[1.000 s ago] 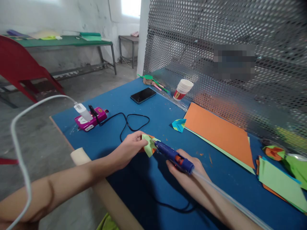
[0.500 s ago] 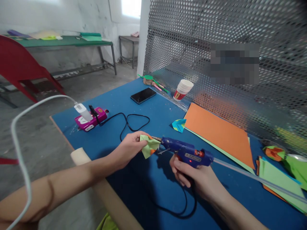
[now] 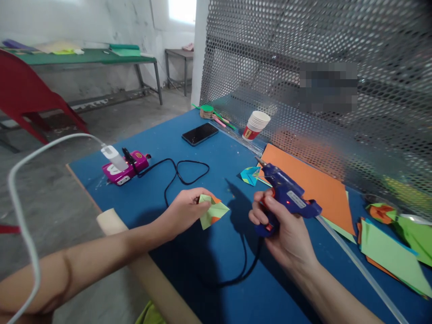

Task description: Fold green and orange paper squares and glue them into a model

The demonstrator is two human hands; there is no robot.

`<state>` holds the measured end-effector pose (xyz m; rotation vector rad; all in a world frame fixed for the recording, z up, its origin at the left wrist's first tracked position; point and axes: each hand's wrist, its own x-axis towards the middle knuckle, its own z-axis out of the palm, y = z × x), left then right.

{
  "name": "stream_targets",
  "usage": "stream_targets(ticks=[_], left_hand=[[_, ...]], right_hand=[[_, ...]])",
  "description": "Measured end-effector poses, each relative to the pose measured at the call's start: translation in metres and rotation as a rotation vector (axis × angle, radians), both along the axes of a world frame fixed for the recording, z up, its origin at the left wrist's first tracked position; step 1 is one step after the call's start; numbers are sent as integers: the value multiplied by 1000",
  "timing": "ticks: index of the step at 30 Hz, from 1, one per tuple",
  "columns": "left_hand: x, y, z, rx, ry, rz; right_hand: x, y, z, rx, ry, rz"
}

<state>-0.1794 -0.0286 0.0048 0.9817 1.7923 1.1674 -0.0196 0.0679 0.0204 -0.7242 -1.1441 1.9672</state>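
My left hand (image 3: 185, 208) pinches a small folded paper piece (image 3: 212, 210), pale green with orange patches, above the blue table (image 3: 232, 265). In my right hand (image 3: 285, 229) is a blue hot glue gun (image 3: 290, 191), its nozzle tilted up and to the left, apart from the paper. A small red light shows on the gun's side. From its rear a long clear glue stick (image 3: 361, 270) runs down to the right. Beyond the gun's nozzle lies a blue and green folded paper piece (image 3: 249, 176).
A magenta power strip (image 3: 126, 167) with a white charger and black cord sits at left. Farther back are a phone (image 3: 200, 134) and stacked paper cups (image 3: 256, 125). Orange sheets (image 3: 317, 184) and green sheets (image 3: 391, 256) lie at right, before a perforated metal panel (image 3: 243, 67).
My right hand has drawn the glue gun away from the folded paper, to the right, and tipped its nozzle upward. My left hand still pinches the paper, slightly lower.
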Motion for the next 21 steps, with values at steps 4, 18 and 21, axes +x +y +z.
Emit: stream_targets(ticks=[4, 18, 21], left_hand=[[1, 0, -5, 45, -11, -71], [5, 1, -3, 116, 37, -225], [6, 1, -5, 119, 59, -247]], right_hand=[[-6, 1, -16, 139, -225, -26], [-9, -11, -26, 361, -594, 37], [-10, -12, -25, 354, -612, 43]])
